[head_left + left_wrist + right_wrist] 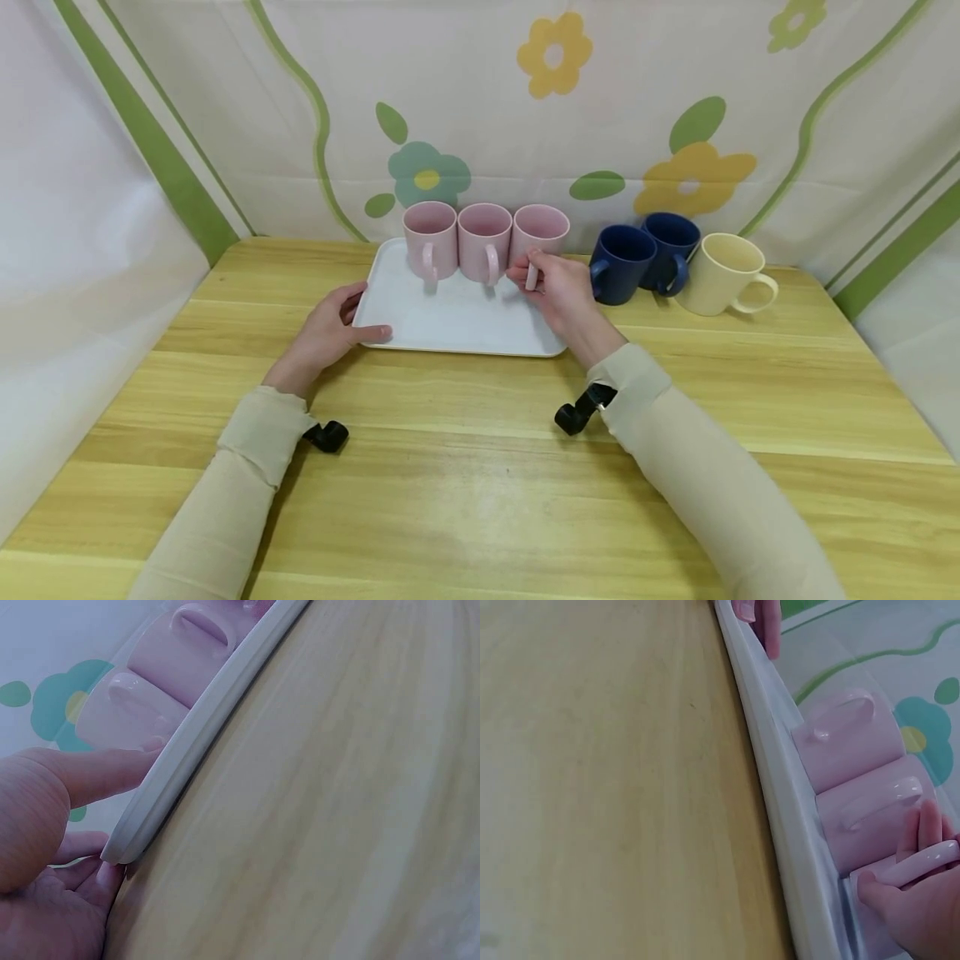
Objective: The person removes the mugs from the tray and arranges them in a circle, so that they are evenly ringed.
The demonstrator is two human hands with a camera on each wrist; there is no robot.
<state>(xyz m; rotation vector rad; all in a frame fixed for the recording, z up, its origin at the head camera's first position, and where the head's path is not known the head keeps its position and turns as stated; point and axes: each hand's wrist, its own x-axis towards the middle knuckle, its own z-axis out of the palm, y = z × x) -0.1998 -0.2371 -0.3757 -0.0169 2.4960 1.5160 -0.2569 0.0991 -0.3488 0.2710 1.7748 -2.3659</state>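
Observation:
Three pink mugs stand side by side along the back of a white tray [457, 321]: a left mug [431, 242], a middle mug [484, 242] and a right mug [542, 223]. Their handles face the front. My right hand [562, 292] grips the right mug's handle [922, 862], with the thumb low on it and fingers behind. At the tray's left front corner, my left hand [322, 337] holds the rim, the thumb [112, 771] over the top and the other fingers around the outer edge.
To the right of the tray stand two dark blue mugs, one in front [622, 262] and one behind [670, 242], beside a pale yellow mug [720, 275]. A flowered cloth [517, 142] hangs behind the wooden table [450, 483].

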